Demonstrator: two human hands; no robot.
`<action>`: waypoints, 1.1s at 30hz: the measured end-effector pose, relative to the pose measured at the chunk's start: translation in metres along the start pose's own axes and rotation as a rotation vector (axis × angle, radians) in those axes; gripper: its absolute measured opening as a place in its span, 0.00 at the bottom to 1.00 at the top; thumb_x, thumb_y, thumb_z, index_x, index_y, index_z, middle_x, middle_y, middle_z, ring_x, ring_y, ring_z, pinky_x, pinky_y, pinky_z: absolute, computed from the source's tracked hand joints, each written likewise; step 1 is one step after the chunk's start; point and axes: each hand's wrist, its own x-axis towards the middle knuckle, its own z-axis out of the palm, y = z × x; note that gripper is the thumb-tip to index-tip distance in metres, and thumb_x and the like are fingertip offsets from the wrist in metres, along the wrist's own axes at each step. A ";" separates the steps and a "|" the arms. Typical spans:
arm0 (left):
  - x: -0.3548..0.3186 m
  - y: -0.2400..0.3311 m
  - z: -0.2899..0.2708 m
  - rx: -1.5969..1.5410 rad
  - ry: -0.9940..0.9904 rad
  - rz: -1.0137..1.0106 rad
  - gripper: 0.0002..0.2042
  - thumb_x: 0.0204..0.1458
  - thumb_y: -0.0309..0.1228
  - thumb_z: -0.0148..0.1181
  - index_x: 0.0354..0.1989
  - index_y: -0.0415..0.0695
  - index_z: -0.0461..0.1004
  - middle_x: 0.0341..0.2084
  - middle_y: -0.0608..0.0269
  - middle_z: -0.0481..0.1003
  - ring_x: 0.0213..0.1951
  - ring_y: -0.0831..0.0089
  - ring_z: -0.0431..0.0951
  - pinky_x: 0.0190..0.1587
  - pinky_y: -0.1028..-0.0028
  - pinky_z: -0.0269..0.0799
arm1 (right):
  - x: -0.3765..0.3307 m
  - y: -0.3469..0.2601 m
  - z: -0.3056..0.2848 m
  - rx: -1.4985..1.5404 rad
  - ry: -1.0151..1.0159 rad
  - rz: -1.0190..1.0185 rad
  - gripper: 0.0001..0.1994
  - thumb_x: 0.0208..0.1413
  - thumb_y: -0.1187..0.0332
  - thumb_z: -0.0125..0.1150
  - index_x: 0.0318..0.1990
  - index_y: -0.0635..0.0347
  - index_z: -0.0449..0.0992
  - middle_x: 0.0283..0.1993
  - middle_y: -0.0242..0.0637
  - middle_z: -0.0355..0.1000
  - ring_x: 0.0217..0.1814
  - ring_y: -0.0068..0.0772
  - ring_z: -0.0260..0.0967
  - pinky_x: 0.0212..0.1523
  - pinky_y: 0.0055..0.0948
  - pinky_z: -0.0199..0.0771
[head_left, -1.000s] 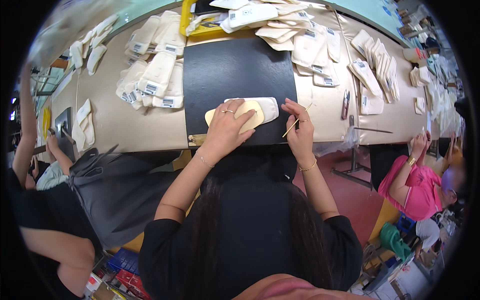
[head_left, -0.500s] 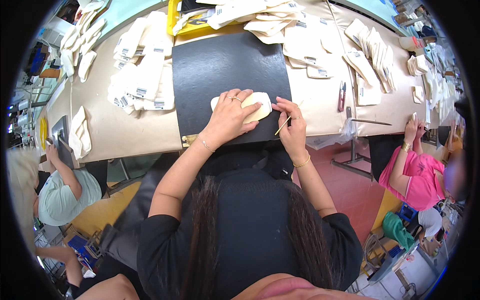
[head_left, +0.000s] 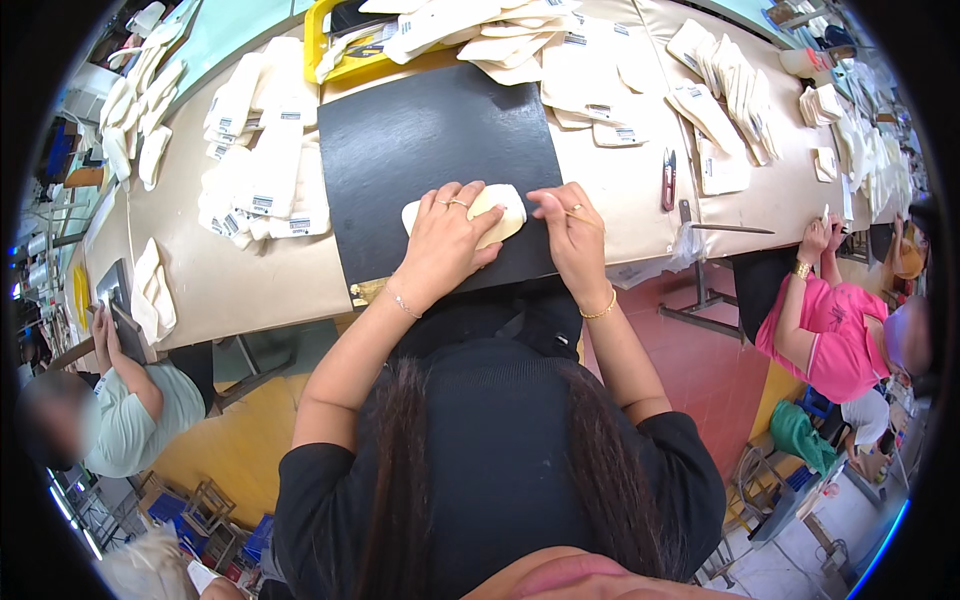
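A pale cream, rounded flat piece [head_left: 510,208], shaped like an insole, lies on the black mat [head_left: 430,115]. Over its left part rests my left hand [head_left: 452,235], open, its fingers spread and its thumb lying on top, pressing it to the mat. Just off the piece's right end is my right hand [head_left: 575,235], closed, with thumb and forefinger bent toward the piece. The thin yellowish stick in this hand is almost wholly hidden by the fingers.
Stacks of cream labelled pieces [head_left: 265,170] lie left and right of the mat. Behind it stands a yellow tray [head_left: 318,50]. Red-handled thread snips [head_left: 668,180] and a long dark blade [head_left: 735,229] lie to the right. Co-workers sit on both sides.
My right hand has turned and drawn slightly away from the piece's end, and the stick no longer shows plainly. My left hand stays on the piece. The whole view has shifted a little.
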 end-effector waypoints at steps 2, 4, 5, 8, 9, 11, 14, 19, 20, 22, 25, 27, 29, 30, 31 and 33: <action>0.001 0.002 -0.001 0.001 0.004 -0.002 0.23 0.43 0.37 0.73 0.52 0.51 0.81 0.58 0.53 0.72 0.59 0.54 0.70 0.62 0.57 0.64 | 0.009 -0.002 0.005 -0.005 -0.004 0.023 0.12 0.67 0.63 0.59 0.37 0.64 0.78 0.33 0.42 0.76 0.33 0.40 0.72 0.43 0.35 0.71; 0.001 0.003 0.000 0.005 0.024 0.004 0.24 0.41 0.36 0.75 0.51 0.51 0.81 0.56 0.52 0.73 0.57 0.55 0.71 0.61 0.57 0.64 | 0.016 -0.002 0.010 -0.065 -0.022 -0.026 0.12 0.65 0.64 0.61 0.32 0.63 0.77 0.30 0.41 0.76 0.34 0.44 0.73 0.43 0.37 0.71; 0.002 0.004 0.000 0.007 0.032 0.005 0.24 0.41 0.36 0.74 0.51 0.51 0.81 0.56 0.52 0.73 0.57 0.55 0.71 0.61 0.57 0.64 | 0.019 -0.001 0.012 -0.121 -0.038 -0.089 0.12 0.64 0.64 0.62 0.31 0.62 0.77 0.29 0.41 0.76 0.34 0.44 0.73 0.43 0.37 0.71; 0.002 0.004 -0.001 -0.002 0.030 -0.005 0.23 0.42 0.36 0.74 0.50 0.50 0.81 0.56 0.52 0.73 0.58 0.54 0.71 0.62 0.57 0.64 | 0.024 0.000 0.017 -0.214 -0.094 -0.161 0.11 0.61 0.63 0.64 0.31 0.61 0.77 0.27 0.39 0.76 0.35 0.43 0.74 0.43 0.38 0.71; 0.002 0.004 -0.001 -0.012 0.018 -0.014 0.22 0.43 0.36 0.73 0.50 0.49 0.81 0.57 0.52 0.72 0.59 0.53 0.70 0.62 0.56 0.63 | 0.025 0.000 0.018 -0.237 -0.104 -0.153 0.11 0.60 0.63 0.65 0.31 0.61 0.77 0.27 0.38 0.76 0.35 0.43 0.74 0.43 0.38 0.71; 0.001 0.004 -0.001 -0.019 0.007 -0.022 0.22 0.44 0.36 0.73 0.50 0.49 0.81 0.58 0.52 0.71 0.60 0.52 0.70 0.63 0.56 0.63 | 0.026 0.000 0.018 -0.290 -0.135 -0.195 0.10 0.60 0.64 0.65 0.31 0.60 0.77 0.28 0.38 0.76 0.36 0.43 0.74 0.43 0.39 0.71; 0.001 0.003 -0.001 -0.013 -0.002 -0.019 0.21 0.44 0.37 0.73 0.50 0.49 0.81 0.58 0.52 0.71 0.60 0.53 0.69 0.63 0.56 0.63 | 0.027 0.000 0.013 -0.322 -0.197 -0.234 0.09 0.60 0.65 0.64 0.31 0.60 0.77 0.29 0.38 0.76 0.37 0.43 0.73 0.44 0.39 0.72; 0.000 0.002 0.001 -0.010 0.010 -0.011 0.21 0.44 0.37 0.73 0.49 0.49 0.81 0.59 0.53 0.71 0.60 0.53 0.69 0.63 0.56 0.63 | 0.028 -0.001 0.004 -0.287 -0.336 -0.217 0.08 0.59 0.66 0.64 0.31 0.60 0.77 0.32 0.38 0.75 0.39 0.41 0.72 0.44 0.38 0.73; 0.001 0.001 0.001 -0.014 0.009 -0.013 0.21 0.44 0.37 0.73 0.49 0.49 0.81 0.59 0.53 0.71 0.60 0.53 0.69 0.63 0.56 0.63 | 0.027 -0.001 0.004 -0.307 -0.327 -0.209 0.08 0.58 0.66 0.65 0.32 0.61 0.77 0.32 0.38 0.75 0.39 0.41 0.72 0.44 0.38 0.73; 0.001 0.002 0.001 -0.021 0.000 -0.019 0.21 0.44 0.37 0.73 0.49 0.49 0.81 0.59 0.53 0.71 0.60 0.53 0.69 0.63 0.56 0.63 | 0.027 -0.002 0.009 -0.358 -0.284 -0.186 0.07 0.58 0.67 0.65 0.33 0.60 0.77 0.33 0.38 0.74 0.39 0.41 0.71 0.44 0.37 0.73; 0.001 0.002 0.001 -0.015 0.003 -0.029 0.21 0.44 0.37 0.73 0.49 0.48 0.81 0.58 0.54 0.71 0.60 0.53 0.69 0.63 0.56 0.63 | 0.024 -0.003 0.019 -0.421 -0.194 -0.176 0.06 0.57 0.68 0.66 0.33 0.60 0.77 0.32 0.37 0.72 0.39 0.40 0.71 0.44 0.37 0.73; 0.000 0.002 0.001 -0.027 0.018 -0.031 0.21 0.43 0.37 0.74 0.49 0.49 0.81 0.58 0.54 0.72 0.60 0.54 0.69 0.63 0.56 0.63 | 0.020 -0.004 0.021 -0.406 -0.156 -0.241 0.06 0.56 0.68 0.66 0.33 0.59 0.77 0.31 0.36 0.71 0.38 0.40 0.71 0.43 0.37 0.73; -0.001 0.002 0.002 -0.035 0.024 -0.034 0.22 0.43 0.37 0.74 0.50 0.49 0.81 0.58 0.54 0.71 0.60 0.53 0.69 0.64 0.56 0.63 | 0.016 -0.004 0.021 -0.389 -0.152 -0.262 0.07 0.56 0.68 0.67 0.31 0.59 0.76 0.31 0.36 0.71 0.37 0.40 0.71 0.41 0.37 0.73; -0.001 0.002 0.002 -0.037 0.025 -0.034 0.22 0.43 0.36 0.74 0.50 0.50 0.81 0.59 0.53 0.71 0.60 0.53 0.69 0.64 0.56 0.63 | 0.015 -0.004 0.020 -0.375 -0.132 -0.269 0.07 0.56 0.68 0.67 0.30 0.59 0.75 0.31 0.36 0.71 0.37 0.40 0.71 0.40 0.37 0.73; -0.002 0.002 0.003 -0.041 0.025 -0.034 0.22 0.43 0.36 0.74 0.50 0.50 0.81 0.59 0.52 0.71 0.60 0.52 0.69 0.64 0.55 0.63 | 0.014 -0.003 0.021 -0.353 -0.130 -0.270 0.07 0.55 0.69 0.67 0.29 0.59 0.75 0.30 0.36 0.71 0.35 0.41 0.70 0.38 0.38 0.72; -0.003 0.002 0.005 -0.051 0.047 -0.034 0.23 0.43 0.36 0.74 0.51 0.50 0.80 0.60 0.50 0.69 0.60 0.51 0.68 0.64 0.55 0.63 | 0.015 -0.002 0.021 -0.302 -0.085 -0.268 0.07 0.54 0.71 0.68 0.28 0.60 0.75 0.29 0.37 0.71 0.33 0.43 0.69 0.35 0.39 0.71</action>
